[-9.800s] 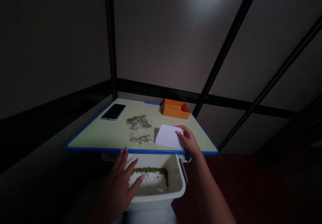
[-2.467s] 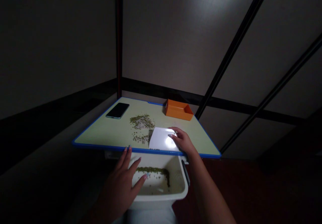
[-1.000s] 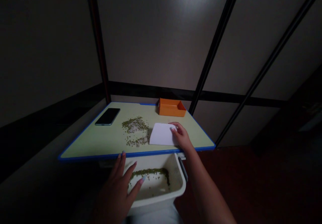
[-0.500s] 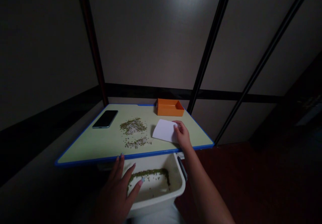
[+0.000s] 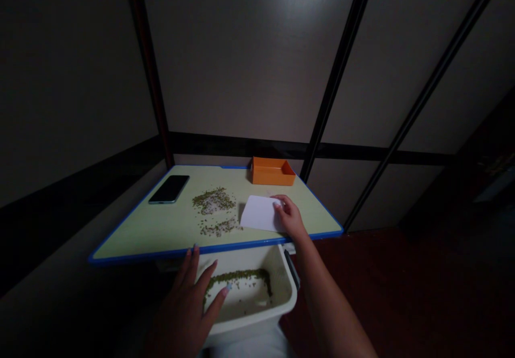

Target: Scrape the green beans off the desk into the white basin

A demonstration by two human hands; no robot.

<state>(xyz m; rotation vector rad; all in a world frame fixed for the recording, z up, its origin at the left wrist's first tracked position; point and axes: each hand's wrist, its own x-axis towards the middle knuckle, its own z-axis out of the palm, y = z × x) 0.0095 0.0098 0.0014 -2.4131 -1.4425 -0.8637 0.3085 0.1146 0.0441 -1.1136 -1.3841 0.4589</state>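
Observation:
My right hand (image 5: pixel 290 216) pinches the right side of a white card (image 5: pixel 259 212), thumb on top, just above the pale green tabletop (image 5: pixel 148 234). Left of the card lie two patches of small green and pale grains, a larger pile (image 5: pixel 214 201) behind and a thinner scatter (image 5: pixel 219 227) in front. My left hand (image 5: pixel 197 293) is spread with fingers apart over the left part of a white plastic bin (image 5: pixel 277 312), its fingertips near the table's blue edge. Inside the bin, green grains (image 5: pixel 241 276) line the far side of the floor.
An orange open box (image 5: pixel 272 172) stands at the back right of the table. A dark-screened phone (image 5: pixel 169 189) lies at the left. Grey panelled walls (image 5: pixel 241 68) rise behind the table, and a dark red floor (image 5: pixel 386 283) extends to the right.
My right hand has shifted the white card slightly left and towards me. The grain patches and my left hand look the same.

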